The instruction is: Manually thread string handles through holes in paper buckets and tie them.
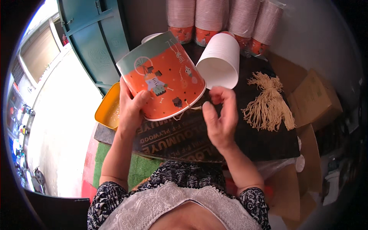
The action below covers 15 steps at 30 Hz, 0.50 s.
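A large paper bucket, orange with a grey-green band and cartoon figures, is tilted above the table. My left hand grips its left side, thumb across the printed wall. A pale cord runs along the white rim at the bucket's lower edge, and its end sticks out to the right. Close to that cord end is my right hand, its fingers curled and the thumb apart from them. Behind it lies a stack of white buckets on its side, the open mouth facing me. To the right rests a bundle of cream cords.
The dark plywood table carries several wrapped stacks of buckets at the back. A yellow tub sits by its left edge. Cardboard boxes stand at right, a green metal door at left. Green matting lies below.
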Motion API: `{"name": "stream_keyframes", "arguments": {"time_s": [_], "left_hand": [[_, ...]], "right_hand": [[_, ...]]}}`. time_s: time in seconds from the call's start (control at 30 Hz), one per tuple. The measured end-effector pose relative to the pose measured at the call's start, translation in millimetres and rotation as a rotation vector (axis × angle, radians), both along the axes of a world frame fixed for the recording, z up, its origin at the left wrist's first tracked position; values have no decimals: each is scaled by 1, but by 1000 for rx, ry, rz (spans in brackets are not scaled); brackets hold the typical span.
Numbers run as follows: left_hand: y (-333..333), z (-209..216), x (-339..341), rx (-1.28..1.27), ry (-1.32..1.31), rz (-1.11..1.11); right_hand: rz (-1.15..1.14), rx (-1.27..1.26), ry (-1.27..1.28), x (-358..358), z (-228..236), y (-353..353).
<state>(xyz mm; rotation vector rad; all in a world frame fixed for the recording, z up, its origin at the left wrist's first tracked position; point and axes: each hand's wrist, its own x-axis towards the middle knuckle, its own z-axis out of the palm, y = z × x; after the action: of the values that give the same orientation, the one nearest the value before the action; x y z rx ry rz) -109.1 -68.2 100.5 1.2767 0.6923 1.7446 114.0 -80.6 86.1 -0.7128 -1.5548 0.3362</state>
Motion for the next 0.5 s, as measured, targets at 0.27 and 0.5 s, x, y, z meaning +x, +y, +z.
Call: {"name": "stream_keyframes", "arguments": {"time_s": [0.27,0.5], "left_hand": [[10,23,-12,35,89,-121],[18,59,-19,63,359,-58]], "right_hand": [[706,-466,97,15,43,46],[745,-385,128,-1,49,59]]}}
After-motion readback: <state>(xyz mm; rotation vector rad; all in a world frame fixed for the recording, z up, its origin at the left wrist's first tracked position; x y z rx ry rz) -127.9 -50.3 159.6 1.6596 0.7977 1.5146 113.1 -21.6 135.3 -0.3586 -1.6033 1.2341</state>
